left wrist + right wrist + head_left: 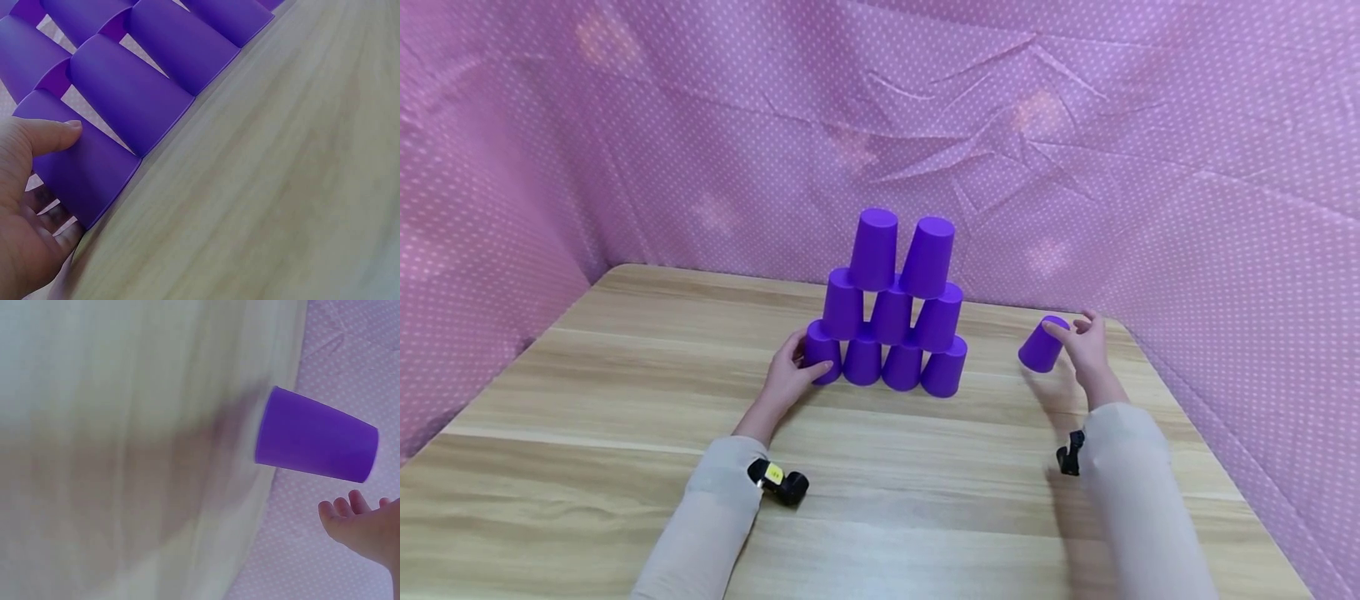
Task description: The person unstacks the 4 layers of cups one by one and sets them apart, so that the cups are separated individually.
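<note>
Purple cups stand upside down in a three-tier stack, with two upper cups (874, 250) on top. My left hand (790, 367) grips the leftmost bottom cup (87, 162), its thumb across the near side and other fingers around the far left side. To the right, apart from the stack, is a single upside-down purple cup (1042, 345). My right hand (1084, 346) is beside this cup; its thumb overlaps the cup's top in the head view. In the right wrist view, a gap separates the visible fingers (355, 503) from the single cup (319, 434).
The pale wooden table (880, 500) extends around the stack. Pink dotted cloth (775, 133) hangs behind and along both sides. A small black camera (778, 482) is strapped to the left wrist, and another black device (1071, 454) sits at the right wrist.
</note>
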The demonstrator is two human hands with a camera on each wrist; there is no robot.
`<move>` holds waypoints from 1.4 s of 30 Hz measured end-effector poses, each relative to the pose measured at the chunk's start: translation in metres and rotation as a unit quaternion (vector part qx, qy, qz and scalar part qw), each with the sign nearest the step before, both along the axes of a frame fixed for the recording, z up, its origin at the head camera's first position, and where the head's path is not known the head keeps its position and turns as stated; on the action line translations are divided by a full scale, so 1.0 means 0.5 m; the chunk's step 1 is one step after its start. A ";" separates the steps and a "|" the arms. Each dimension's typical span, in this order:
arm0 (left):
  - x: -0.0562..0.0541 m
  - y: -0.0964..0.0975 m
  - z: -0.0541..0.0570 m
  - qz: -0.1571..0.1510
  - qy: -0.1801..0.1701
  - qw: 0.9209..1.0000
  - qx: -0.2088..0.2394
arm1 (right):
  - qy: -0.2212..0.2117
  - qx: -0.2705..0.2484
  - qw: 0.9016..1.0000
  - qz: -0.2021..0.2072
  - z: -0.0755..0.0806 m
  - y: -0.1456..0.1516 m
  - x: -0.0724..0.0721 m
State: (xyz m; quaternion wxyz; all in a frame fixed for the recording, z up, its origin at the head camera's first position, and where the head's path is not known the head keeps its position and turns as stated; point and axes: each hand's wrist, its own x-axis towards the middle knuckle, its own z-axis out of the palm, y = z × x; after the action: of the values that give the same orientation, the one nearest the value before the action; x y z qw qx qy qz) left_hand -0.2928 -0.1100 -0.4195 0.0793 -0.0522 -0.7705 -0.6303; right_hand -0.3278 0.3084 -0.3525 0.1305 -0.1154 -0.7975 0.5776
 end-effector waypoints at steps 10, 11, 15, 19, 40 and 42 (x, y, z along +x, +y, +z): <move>0.005 0.000 0.002 -0.007 -0.005 1.000 0.002 | -0.002 0.007 1.000 0.009 0.036 -0.002 0.010; 0.004 -0.001 0.002 -0.007 -0.005 1.000 0.001 | -0.001 0.007 1.000 0.013 0.040 -0.003 0.010; 0.002 -0.001 0.000 -0.003 0.001 1.000 -0.002 | 0.020 0.015 0.999 0.024 0.061 -0.012 0.012; 0.000 -0.001 -0.002 -0.002 0.006 1.000 -0.004 | 0.048 0.004 0.998 0.030 0.089 -0.030 0.014; -0.004 0.000 -0.003 -0.005 0.018 1.000 0.005 | 0.110 -0.012 0.986 0.125 0.179 -0.150 0.022; -0.003 0.000 -0.004 -0.008 0.014 1.000 0.004 | 0.116 -0.018 0.985 0.130 0.179 -0.162 0.021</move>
State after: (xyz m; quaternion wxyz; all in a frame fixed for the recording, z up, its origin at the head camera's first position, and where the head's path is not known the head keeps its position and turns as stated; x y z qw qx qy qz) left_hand -0.2943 -0.1098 -0.4213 0.0852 -0.0673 -0.7661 -0.6334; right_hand -0.3171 0.2272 -0.2631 0.1439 0.0542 -0.7747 0.6133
